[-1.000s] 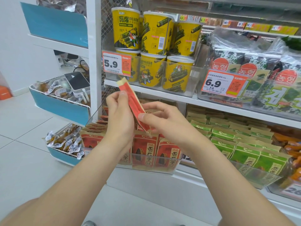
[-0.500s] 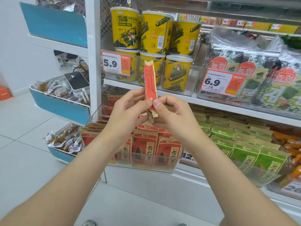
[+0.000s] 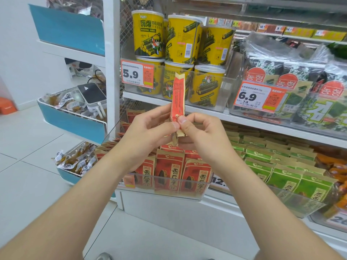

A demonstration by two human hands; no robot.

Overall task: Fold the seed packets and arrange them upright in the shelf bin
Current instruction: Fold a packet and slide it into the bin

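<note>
**Head view: one packet held edge-on above the bin**

Both hands meet at mid-frame in front of the shelving. Left hand (image 3: 148,132) and right hand (image 3: 202,136) each pinch the lower end of a narrow red and tan paper seed packet (image 3: 178,98), thumbs side by side on its near face, the other fingers curled behind. Packet stands upright, thin edge toward the camera, and its tan bottom flap pokes out below the thumbs.

It is in the air, above the clear plastic shelf bin (image 3: 169,196) on the low shelf. Red and tan packets of the same kind (image 3: 169,171) stand upright in rows in that bin, printed faces toward the near side.

Right of the bin: rows of green paper packets (image 3: 285,177), also upright. Shelf above, far side: stacked yellow round tubs (image 3: 180,42) behind an orange and white price tag reading 5.9 (image 3: 138,74).
</note>
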